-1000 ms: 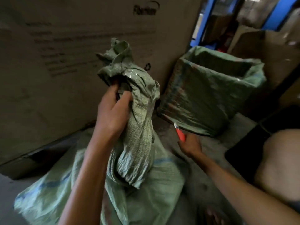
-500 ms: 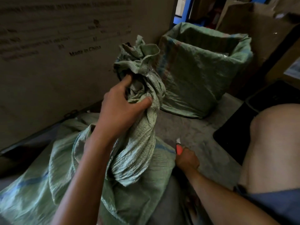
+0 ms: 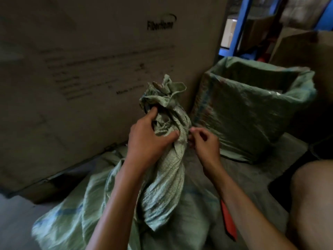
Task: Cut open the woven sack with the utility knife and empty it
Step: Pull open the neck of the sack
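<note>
A green woven sack (image 3: 165, 177) lies in front of me, its neck bunched and twisted upward. My left hand (image 3: 149, 138) grips that neck just below the knotted top. My right hand (image 3: 203, 143) is at the right side of the neck, fingertips pinched against the fabric; I cannot make out what they pinch. The red utility knife (image 3: 228, 221) lies on the floor under my right forearm, out of either hand.
A second green woven sack (image 3: 252, 114) stands open at the right. A big printed cardboard box (image 3: 90, 69) fills the left and back. Blue shelf posts (image 3: 237, 24) stand behind. My bare knee (image 3: 313, 201) is at the right edge.
My right hand has put the red knife down on the floor and moved up to the sack's neck. My left hand keeps its grip on the neck.
</note>
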`<move>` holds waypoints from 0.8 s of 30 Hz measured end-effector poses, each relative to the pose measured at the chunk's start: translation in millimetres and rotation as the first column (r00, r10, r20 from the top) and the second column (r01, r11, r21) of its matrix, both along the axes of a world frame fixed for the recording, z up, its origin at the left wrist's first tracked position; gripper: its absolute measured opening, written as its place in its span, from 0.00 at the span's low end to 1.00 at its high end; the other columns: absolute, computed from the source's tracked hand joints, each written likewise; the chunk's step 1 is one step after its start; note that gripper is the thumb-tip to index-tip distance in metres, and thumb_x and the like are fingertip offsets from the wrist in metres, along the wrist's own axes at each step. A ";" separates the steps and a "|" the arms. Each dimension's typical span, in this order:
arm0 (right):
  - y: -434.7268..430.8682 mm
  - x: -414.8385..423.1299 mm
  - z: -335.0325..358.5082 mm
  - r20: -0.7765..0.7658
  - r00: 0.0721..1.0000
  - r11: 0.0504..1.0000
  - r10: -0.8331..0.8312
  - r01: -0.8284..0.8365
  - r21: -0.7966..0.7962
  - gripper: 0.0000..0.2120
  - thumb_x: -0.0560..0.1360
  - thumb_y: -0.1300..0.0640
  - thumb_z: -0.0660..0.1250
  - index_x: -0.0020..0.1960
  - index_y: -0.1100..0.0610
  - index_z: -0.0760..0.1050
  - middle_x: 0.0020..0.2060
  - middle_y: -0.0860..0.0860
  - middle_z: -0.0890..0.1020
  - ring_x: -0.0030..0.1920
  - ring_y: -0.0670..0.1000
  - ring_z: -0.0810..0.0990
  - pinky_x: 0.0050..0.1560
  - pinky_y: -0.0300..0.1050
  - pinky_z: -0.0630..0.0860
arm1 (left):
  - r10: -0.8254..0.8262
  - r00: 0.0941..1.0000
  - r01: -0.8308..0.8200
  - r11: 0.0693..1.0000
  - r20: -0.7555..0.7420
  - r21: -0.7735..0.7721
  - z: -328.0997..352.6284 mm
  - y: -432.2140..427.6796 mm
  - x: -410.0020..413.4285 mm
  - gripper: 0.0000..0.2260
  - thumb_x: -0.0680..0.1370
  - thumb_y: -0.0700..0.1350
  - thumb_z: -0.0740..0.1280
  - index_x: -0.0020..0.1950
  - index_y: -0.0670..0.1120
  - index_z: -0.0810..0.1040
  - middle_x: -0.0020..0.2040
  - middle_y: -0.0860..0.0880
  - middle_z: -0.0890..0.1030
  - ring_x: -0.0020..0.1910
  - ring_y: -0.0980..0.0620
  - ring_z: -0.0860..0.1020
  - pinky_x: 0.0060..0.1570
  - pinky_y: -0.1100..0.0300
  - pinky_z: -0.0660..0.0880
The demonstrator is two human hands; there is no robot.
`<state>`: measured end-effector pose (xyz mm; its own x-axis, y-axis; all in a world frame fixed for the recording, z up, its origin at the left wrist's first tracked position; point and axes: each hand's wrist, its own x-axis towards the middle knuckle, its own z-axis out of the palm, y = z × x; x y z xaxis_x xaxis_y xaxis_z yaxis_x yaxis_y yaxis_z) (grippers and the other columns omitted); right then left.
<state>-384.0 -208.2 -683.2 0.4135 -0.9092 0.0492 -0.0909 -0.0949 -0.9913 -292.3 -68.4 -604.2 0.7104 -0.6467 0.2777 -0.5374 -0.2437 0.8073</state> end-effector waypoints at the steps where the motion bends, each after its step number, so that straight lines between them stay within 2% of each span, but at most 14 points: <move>1: 4.8 9.7 25.1 0.136 0.985 0.991 0.108 -0.116 0.058 0.13 0.78 0.48 0.65 0.42 0.53 0.84 0.36 0.50 0.86 0.37 0.47 0.83 0.38 0.44 0.79 | 0.018 1.000 -0.018 0.999 -0.001 -0.041 5.4 3.9 3.4 0.36 0.68 0.50 0.80 0.74 0.45 0.74 0.64 0.48 0.84 0.62 0.53 0.82 0.64 0.50 0.79; 3: 13.1 18.8 65.1 0.317 0.903 0.938 0.291 -0.334 0.089 0.19 0.75 0.38 0.65 0.45 0.52 0.84 0.34 0.47 0.86 0.32 0.42 0.82 0.31 0.36 0.76 | 0.039 0.999 -0.038 0.990 0.001 -0.134 17.9 13.4 11.0 0.27 0.67 0.48 0.80 0.65 0.48 0.81 0.55 0.53 0.87 0.54 0.58 0.85 0.58 0.50 0.82; 4: 15.4 19.4 78.7 0.319 0.878 0.921 0.356 -0.388 0.040 0.23 0.71 0.32 0.66 0.49 0.50 0.83 0.35 0.45 0.86 0.33 0.41 0.82 0.31 0.35 0.76 | 0.043 0.999 -0.042 0.986 0.006 -0.164 25.2 18.6 14.9 0.25 0.67 0.48 0.80 0.63 0.48 0.82 0.52 0.55 0.88 0.52 0.60 0.85 0.56 0.51 0.82; 6: 17.5 18.1 99.0 0.116 0.901 0.902 0.419 -0.398 -0.168 0.30 0.64 0.26 0.67 0.59 0.42 0.77 0.40 0.43 0.86 0.40 0.40 0.84 0.38 0.39 0.80 | 0.031 0.999 -0.021 0.980 0.043 -0.199 38.5 28.2 20.6 0.23 0.66 0.47 0.81 0.61 0.50 0.83 0.51 0.56 0.88 0.51 0.61 0.85 0.55 0.51 0.83; 7: 17.8 18.1 108.2 -0.046 0.919 0.870 0.392 -0.386 -0.306 0.29 0.64 0.25 0.66 0.59 0.38 0.74 0.41 0.43 0.85 0.41 0.39 0.84 0.40 0.41 0.82 | 0.015 0.997 0.000 0.978 0.070 -0.209 43.7 32.5 22.2 0.23 0.66 0.47 0.81 0.60 0.51 0.83 0.52 0.57 0.88 0.52 0.62 0.85 0.55 0.51 0.83; 9: 15.5 22.8 124.3 -0.265 0.925 0.760 0.272 -0.375 -0.531 0.23 0.68 0.28 0.62 0.56 0.40 0.74 0.43 0.44 0.85 0.42 0.42 0.84 0.41 0.48 0.83 | 0.005 0.992 0.023 0.974 0.124 -0.226 50.9 38.7 23.2 0.25 0.66 0.48 0.82 0.62 0.56 0.82 0.55 0.61 0.87 0.54 0.65 0.84 0.56 0.58 0.82; 10: 13.1 26.2 132.2 -0.296 0.930 0.728 0.218 -0.357 -0.585 0.21 0.71 0.31 0.59 0.54 0.43 0.75 0.44 0.45 0.85 0.44 0.47 0.85 0.42 0.51 0.82 | 0.024 0.988 0.012 0.972 0.150 -0.234 53.6 40.9 23.0 0.28 0.66 0.51 0.82 0.65 0.58 0.80 0.57 0.64 0.85 0.57 0.68 0.82 0.57 0.64 0.81; 12: 4.2 32.5 147.4 -0.268 0.951 0.743 0.155 -0.291 -0.603 0.16 0.76 0.38 0.60 0.53 0.47 0.78 0.47 0.49 0.86 0.48 0.53 0.84 0.47 0.55 0.81 | 0.074 0.982 -0.028 0.968 0.174 -0.251 57.6 43.6 23.1 0.35 0.66 0.56 0.81 0.72 0.58 0.76 0.60 0.68 0.81 0.61 0.72 0.78 0.60 0.71 0.76; 14: -6.5 36.4 162.1 -0.200 0.951 0.845 0.236 -0.303 -0.441 0.12 0.80 0.47 0.62 0.54 0.52 0.81 0.47 0.53 0.86 0.47 0.55 0.85 0.48 0.54 0.82 | 0.097 0.979 -0.044 0.958 0.177 -0.282 60.6 45.3 24.9 0.35 0.67 0.58 0.80 0.73 0.57 0.75 0.62 0.68 0.81 0.62 0.72 0.77 0.60 0.73 0.74; 16: -13.6 39.6 170.6 -0.102 0.924 0.912 0.368 -0.380 -0.156 0.11 0.81 0.52 0.62 0.50 0.55 0.82 0.38 0.53 0.86 0.36 0.51 0.86 0.36 0.48 0.81 | 0.151 0.967 -0.082 0.948 0.207 -0.309 61.6 49.2 29.3 0.29 0.67 0.56 0.80 0.68 0.60 0.80 0.58 0.65 0.84 0.58 0.70 0.80 0.56 0.76 0.74; 18: -15.7 38.2 172.9 0.024 0.896 0.891 0.444 -0.444 0.093 0.09 0.81 0.56 0.62 0.46 0.55 0.80 0.25 0.48 0.82 0.23 0.45 0.81 0.24 0.40 0.76 | 0.218 0.950 -0.136 0.933 0.223 -0.333 62.4 54.4 34.5 0.22 0.67 0.55 0.81 0.61 0.64 0.84 0.51 0.66 0.86 0.52 0.68 0.83 0.50 0.78 0.74; 19: -16.3 37.6 172.5 0.083 0.881 0.863 0.466 -0.474 0.178 0.09 0.81 0.57 0.63 0.44 0.55 0.79 0.22 0.47 0.80 0.20 0.44 0.79 0.21 0.38 0.74 | 0.240 0.945 -0.152 0.924 0.221 -0.351 61.6 56.3 37.1 0.20 0.67 0.53 0.81 0.58 0.64 0.85 0.51 0.66 0.86 0.51 0.67 0.83 0.49 0.78 0.74; 21: -14.1 37.7 170.7 0.147 0.862 0.817 0.485 -0.506 0.275 0.08 0.80 0.58 0.64 0.43 0.55 0.78 0.21 0.46 0.78 0.19 0.44 0.76 0.20 0.36 0.72 | 0.290 0.935 -0.194 0.900 0.204 -0.391 58.4 58.3 41.5 0.17 0.67 0.51 0.82 0.54 0.61 0.87 0.48 0.64 0.87 0.49 0.68 0.84 0.48 0.78 0.74; 24: -10.6 44.2 166.6 0.118 0.893 0.838 0.434 -0.448 0.311 0.06 0.78 0.54 0.66 0.44 0.54 0.79 0.31 0.50 0.78 0.29 0.48 0.75 0.26 0.40 0.73 | 0.389 0.907 -0.302 0.867 0.160 -0.396 54.3 59.4 44.1 0.15 0.66 0.52 0.82 0.52 0.59 0.88 0.43 0.60 0.88 0.46 0.68 0.84 0.47 0.76 0.75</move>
<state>-339.8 -218.8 -516.7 0.7786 -0.5987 -0.1879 -0.0744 0.2093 -0.9750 -248.2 -9.0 -549.9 0.7586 -0.1984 0.6206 -0.6502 -0.1691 0.7407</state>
